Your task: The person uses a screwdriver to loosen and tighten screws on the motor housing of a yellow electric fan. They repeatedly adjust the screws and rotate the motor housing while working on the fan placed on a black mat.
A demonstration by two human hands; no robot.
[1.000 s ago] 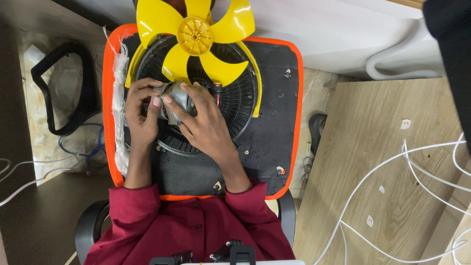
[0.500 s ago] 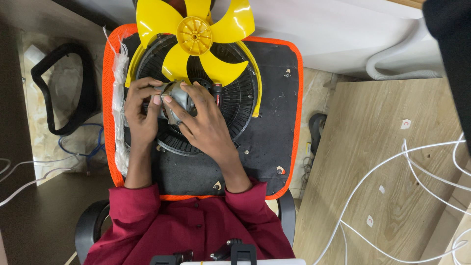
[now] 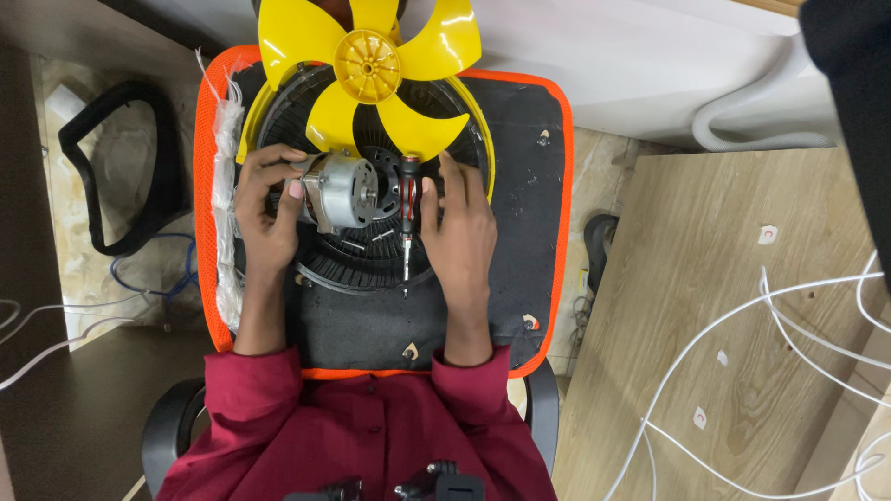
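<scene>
Setting: a stone-tile floor (image 3: pixel 93 121) seen from above, with a white wall panel (image 3: pixel 631 65) along the top and a wooden bench (image 3: pixel 733 306) at right, crossed by white cables (image 3: pixel 742 325).

Work surface: a black pad (image 3: pixel 520 167) with orange edging, lying over a chair — the chair's armrests show at the bottom, beside the person's maroon sleeves (image 3: pixel 306 417).

On the pad:
- Black wire grille (image 3: pixel 362 264), round, lying flat, with a yellow rim showing at its upper edge.
- Yellow fan blade (image 3: pixel 368 65), five-lobed, resting over the grille's top edge, hub facing up.
- Silver motor (image 3: pixel 343 192), lying on its side near the grille's centre.
- Screwdriver (image 3: pixel 406 218), black-and-red handle, shaft pointing toward the person, lying just right of the motor.
- White plastic wrap (image 3: pixel 223 186), bunched along the pad's left edge.

Hands:
- Left hand (image 3: pixel 264 209) — fingers curled round the motor's left end, gripping it.
- Right hand (image 3: pixel 459 227) — flat and open, fingers spread toward the grille's top, the thumb alongside the screwdriver handle; whether it presses the tool is hard to say from this angle.

Surroundings: a black strap loop (image 3: pixel 121 167) and blue wire (image 3: pixel 158 278) on the floor at left; a white hose (image 3: pixel 752 139) along the wall at right; a dark shape (image 3: pixel 858 93) fills the top right corner.
</scene>
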